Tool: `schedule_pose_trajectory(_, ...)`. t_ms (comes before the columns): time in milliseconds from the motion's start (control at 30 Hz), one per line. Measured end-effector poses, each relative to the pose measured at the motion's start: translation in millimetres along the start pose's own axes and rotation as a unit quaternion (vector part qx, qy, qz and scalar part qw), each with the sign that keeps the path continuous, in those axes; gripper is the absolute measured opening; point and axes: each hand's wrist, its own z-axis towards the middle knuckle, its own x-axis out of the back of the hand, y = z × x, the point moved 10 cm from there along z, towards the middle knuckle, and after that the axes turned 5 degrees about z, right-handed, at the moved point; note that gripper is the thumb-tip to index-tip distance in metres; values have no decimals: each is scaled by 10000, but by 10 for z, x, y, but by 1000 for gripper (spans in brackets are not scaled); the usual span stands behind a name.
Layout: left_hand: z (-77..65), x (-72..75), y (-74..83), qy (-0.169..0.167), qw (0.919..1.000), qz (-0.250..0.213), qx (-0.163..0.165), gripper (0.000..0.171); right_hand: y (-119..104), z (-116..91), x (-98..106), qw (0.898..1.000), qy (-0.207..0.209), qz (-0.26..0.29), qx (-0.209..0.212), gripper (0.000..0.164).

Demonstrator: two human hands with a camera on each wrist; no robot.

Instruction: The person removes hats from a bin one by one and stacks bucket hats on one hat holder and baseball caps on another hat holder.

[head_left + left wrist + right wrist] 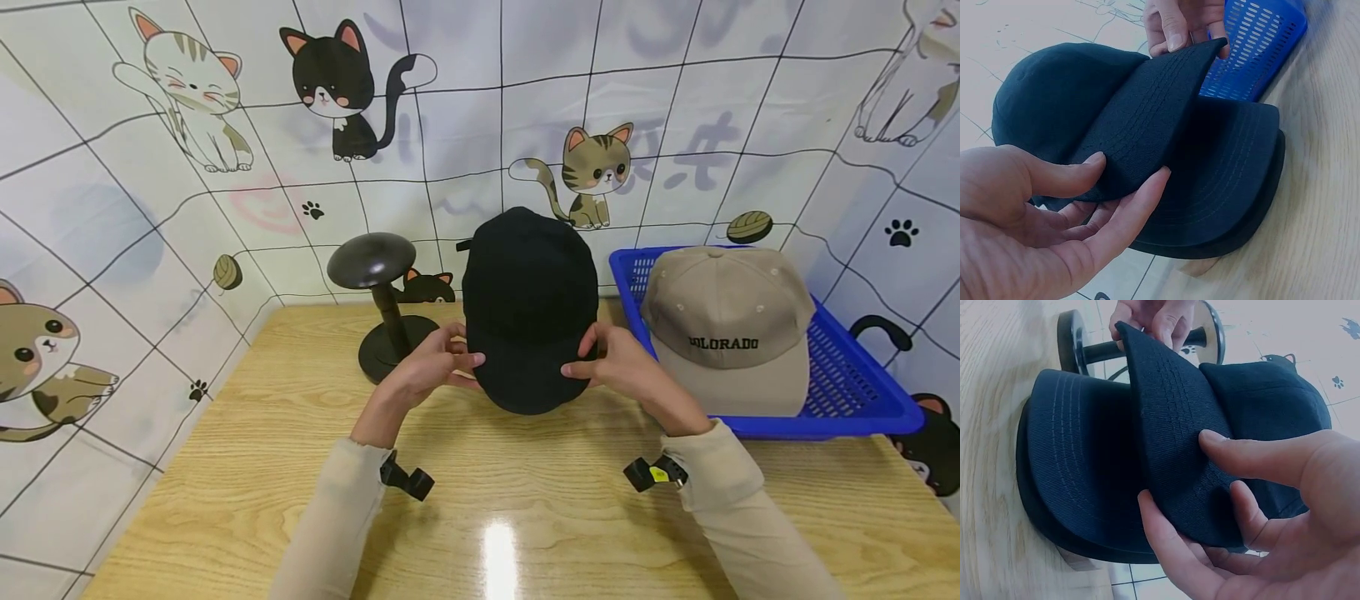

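Observation:
A black cap [531, 283], brim toward me, is held by both hands over the table. My left hand [435, 360] pinches the left edge of its brim, thumb on top and fingers beneath. On the opposite edge my right hand [618, 367] grips the brim in the same way. Both wrist views show more black caps [1235, 175] stacked below, their brims jutting out under the raised one. From the head view the held cap hides that stack.
Left of the caps stands a dark hat stand [371, 260] with a rounded top and a round base. To the right, a blue plastic basket [862, 408] contains a beige cap [723, 317] lettered COLORADO. The wooden table [225, 500] meets cat-patterned walls behind.

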Motion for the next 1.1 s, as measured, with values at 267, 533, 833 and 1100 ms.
schedule_pose_trajectory(267, 74, 1, -127, -59, 9999, -35, 126, 33, 72, 42, -19, 9996, 86, -247, -61, 32)
schedule_pose_trajectory(533, 112, 11, -222, -75, 9998, -77, 188, 30, 177, 76, -55, 9976, 195, -571, -342, 32)
schedule_pose_trajectory(833, 157, 37, -318, 91, 9997, -28, 246, 27, 260, 96, -112, 9952, 224, -859, -417, 30)
schedule_pose_trajectory(1100, 200, 81, -360, 504, 9983, 95, 272, 28, 298, 118, -141, 9949, 186, -913, -394, 30)
